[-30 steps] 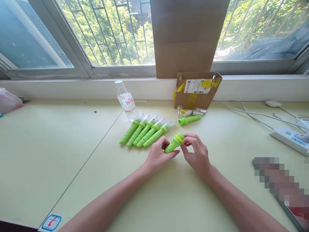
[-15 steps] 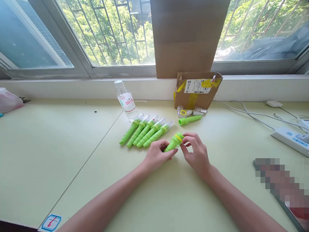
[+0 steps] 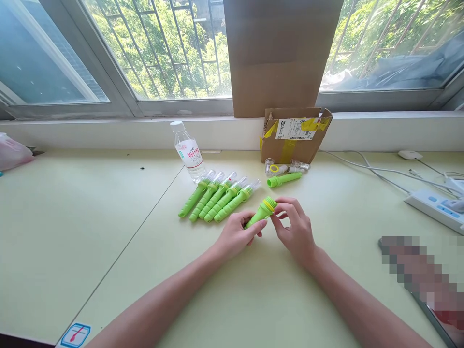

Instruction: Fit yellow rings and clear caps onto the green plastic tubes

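My left hand (image 3: 242, 231) is wrapped round a green tube (image 3: 260, 215), whose threaded open end with a yellow ring tilts up to the right. The fingertips of my right hand (image 3: 293, 224) pinch at that yellow ring and the rim. Left of my hands, several green tubes with clear caps (image 3: 221, 198) lie side by side, slanting. Another green tube (image 3: 284, 180), uncapped, rests beyond my right hand. Behind it are clear caps (image 3: 300, 166), a loose yellow ring (image 3: 274, 168) and small white parts (image 3: 284, 169).
A water bottle (image 3: 189, 152) stands behind the capped tubes. An open cardboard box (image 3: 293, 137) is at the back. At the right are a power strip (image 3: 433, 210), cables and a dark flat object (image 3: 427, 304), partly blurred. A pink bag (image 3: 14, 152) sits far left.
My left thumb and fingers have shifted slightly on the green tube. My right hand has hardly moved. The whole view has slid slightly left.
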### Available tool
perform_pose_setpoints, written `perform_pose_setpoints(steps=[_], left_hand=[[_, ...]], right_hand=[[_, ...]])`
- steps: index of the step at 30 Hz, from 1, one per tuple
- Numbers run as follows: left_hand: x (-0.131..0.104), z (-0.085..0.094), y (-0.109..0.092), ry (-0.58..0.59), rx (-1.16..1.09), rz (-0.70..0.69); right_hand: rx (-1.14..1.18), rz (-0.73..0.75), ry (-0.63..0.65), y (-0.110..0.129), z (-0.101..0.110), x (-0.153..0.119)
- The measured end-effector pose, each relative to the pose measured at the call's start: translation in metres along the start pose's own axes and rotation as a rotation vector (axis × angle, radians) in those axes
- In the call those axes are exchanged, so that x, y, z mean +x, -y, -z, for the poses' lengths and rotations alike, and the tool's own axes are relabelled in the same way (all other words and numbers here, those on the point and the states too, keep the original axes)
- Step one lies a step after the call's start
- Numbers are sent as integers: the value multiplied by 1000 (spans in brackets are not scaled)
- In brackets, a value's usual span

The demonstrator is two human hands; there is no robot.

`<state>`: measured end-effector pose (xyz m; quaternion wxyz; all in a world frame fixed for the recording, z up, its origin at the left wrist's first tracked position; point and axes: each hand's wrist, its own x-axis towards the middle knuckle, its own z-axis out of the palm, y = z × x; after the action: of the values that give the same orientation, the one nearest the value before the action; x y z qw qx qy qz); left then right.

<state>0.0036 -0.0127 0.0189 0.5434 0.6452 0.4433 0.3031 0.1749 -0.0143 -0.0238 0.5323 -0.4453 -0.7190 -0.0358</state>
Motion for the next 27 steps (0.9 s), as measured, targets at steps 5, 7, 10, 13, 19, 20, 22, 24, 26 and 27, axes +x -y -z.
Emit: perform_pose_setpoints(steps=[5,7,10,13,19,20,22,24,26,27], left_hand=[[-1,-3,4,-40,-88,46],[0,-3,5,-31,-117,45],[0,-3,8,-18,-144,34],[1,-3,9,-16,-148,22],[3,-1,10,23,-122,-10],[3,0,10,31,-122,-15],[3,0,9,51,-123,-23],[3,0,9,61,-114,-33],[3,1,8,65,-103,-47],[2,1,8,68,-99,-52]], right_hand=[[9,-9,11,0,0,0],[11,-19,9,0,0,0],[19,-28,6,-1,0,0],[31,-34,3,-1,0,-1],[44,-28,-12,-1,0,-1],[44,-27,-16,-1,0,-1],[42,-25,-20,-2,0,-1],[40,-27,-22,-2,0,-1],[43,-31,-20,-3,0,-1],[44,-32,-20,-3,0,-1]])
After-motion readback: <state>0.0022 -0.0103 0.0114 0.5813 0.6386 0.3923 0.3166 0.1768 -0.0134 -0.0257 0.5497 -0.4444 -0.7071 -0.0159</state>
